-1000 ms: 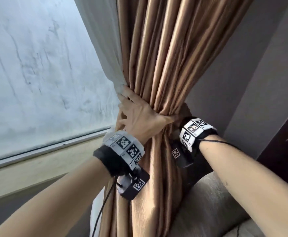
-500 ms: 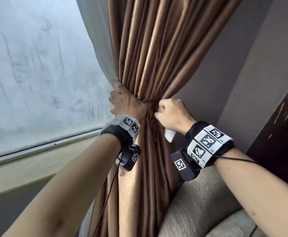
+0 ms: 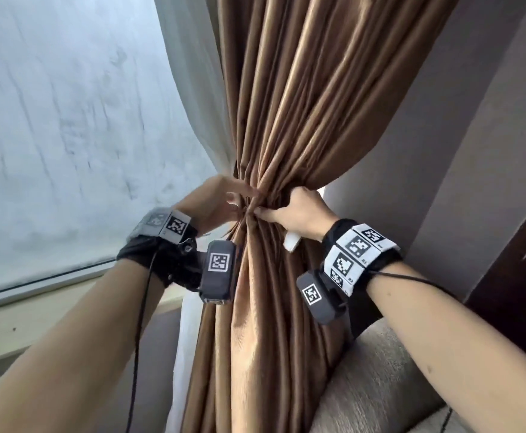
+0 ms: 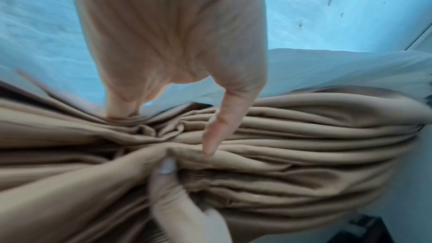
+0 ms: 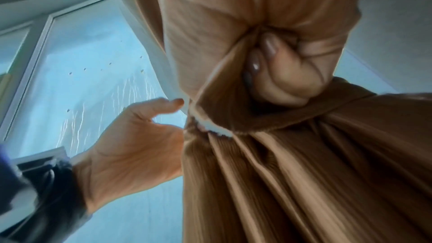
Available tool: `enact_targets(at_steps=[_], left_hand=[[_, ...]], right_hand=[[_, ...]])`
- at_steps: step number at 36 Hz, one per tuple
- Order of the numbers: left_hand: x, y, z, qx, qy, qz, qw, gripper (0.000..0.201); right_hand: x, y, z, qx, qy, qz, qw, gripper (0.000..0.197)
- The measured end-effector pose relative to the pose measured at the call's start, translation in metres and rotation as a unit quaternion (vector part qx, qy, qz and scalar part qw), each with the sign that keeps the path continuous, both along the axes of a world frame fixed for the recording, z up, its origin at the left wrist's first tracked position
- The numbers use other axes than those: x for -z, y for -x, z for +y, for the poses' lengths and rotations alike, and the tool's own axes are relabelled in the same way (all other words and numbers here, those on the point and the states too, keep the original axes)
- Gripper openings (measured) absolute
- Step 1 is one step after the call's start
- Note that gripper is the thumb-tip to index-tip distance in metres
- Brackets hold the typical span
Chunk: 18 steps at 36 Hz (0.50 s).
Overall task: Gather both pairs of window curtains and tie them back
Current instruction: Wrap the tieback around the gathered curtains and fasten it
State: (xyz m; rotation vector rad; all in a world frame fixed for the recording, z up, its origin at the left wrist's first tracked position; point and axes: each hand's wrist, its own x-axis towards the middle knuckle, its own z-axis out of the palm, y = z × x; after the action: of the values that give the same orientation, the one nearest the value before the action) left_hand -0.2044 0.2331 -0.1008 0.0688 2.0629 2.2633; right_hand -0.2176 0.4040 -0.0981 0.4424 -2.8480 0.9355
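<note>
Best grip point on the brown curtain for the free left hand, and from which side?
Grip the brown curtain at its pinched waist, from the window side, opposite the right hand. The folds converge there, narrow enough for the left hand to wrap.

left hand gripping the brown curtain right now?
No, the left hand is open beside the brown curtain, palm showing, fingers straight; only the right hand grips it.

Left hand (image 3: pixel 214 203): reaching forward, fingers extending, thumb straight.
Right hand (image 3: pixel 299 210): gripping, fingers curling tight.
Forearms: both extending forward, angling inward.
</note>
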Motion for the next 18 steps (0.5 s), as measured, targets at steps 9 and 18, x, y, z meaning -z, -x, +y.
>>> enact_targets(at_steps=[9,18], left_hand=[[0.027,0.008,0.009,-0.178,0.209,0.025,0.961,0.069],[0.043,0.012,0.042,-0.302,0.295,0.061,0.904,0.076]], right_hand=[[0.01,-0.001,-0.009,0.092,0.004,0.054,0.994,0.054],[0.003,-0.014,0.012,0.035,0.11,0.023,0.993,0.028]])
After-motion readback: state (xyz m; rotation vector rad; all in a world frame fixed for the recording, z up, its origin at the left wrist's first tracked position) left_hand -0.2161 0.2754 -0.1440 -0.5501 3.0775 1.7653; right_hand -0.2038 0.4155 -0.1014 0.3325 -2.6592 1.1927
